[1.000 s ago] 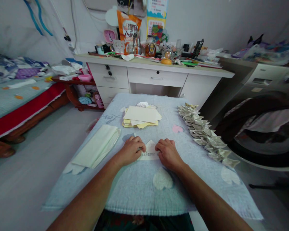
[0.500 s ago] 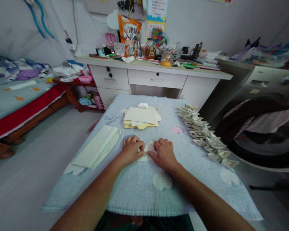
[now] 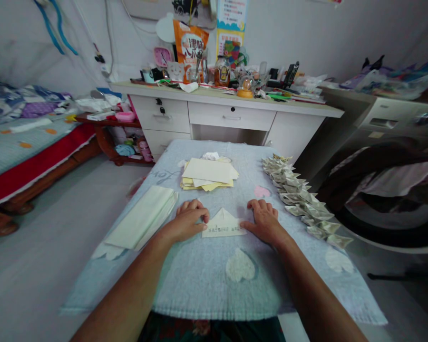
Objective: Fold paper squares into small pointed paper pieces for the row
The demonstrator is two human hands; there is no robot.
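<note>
A small sheet of folded paper (image 3: 224,227) lies on the cloth, its top shaped to a point and a printed strip along its bottom edge. At its left end my left hand (image 3: 189,221) has curled fingers, with thumb and forefinger close together at the paper's edge. My right hand (image 3: 267,222) rests at the opposite end, thumb tip touching the edge and the other fingers held apart from it, bent over the cloth. A stack of cream and yellow paper (image 3: 209,172) sits beyond the hands.
Folded pale sheets (image 3: 142,216) lie to the left on the blue cloth-covered table (image 3: 199,280). Rows of folded paper pieces (image 3: 301,199) line its right side. Behind stands a cluttered white desk (image 3: 231,110). A washing machine (image 3: 395,142) is at right, a bed (image 3: 32,142) at left.
My hands have moved apart, the right one farther to the right and the left one slightly left. The folded paper between them is now uncovered, showing its printed strip.
</note>
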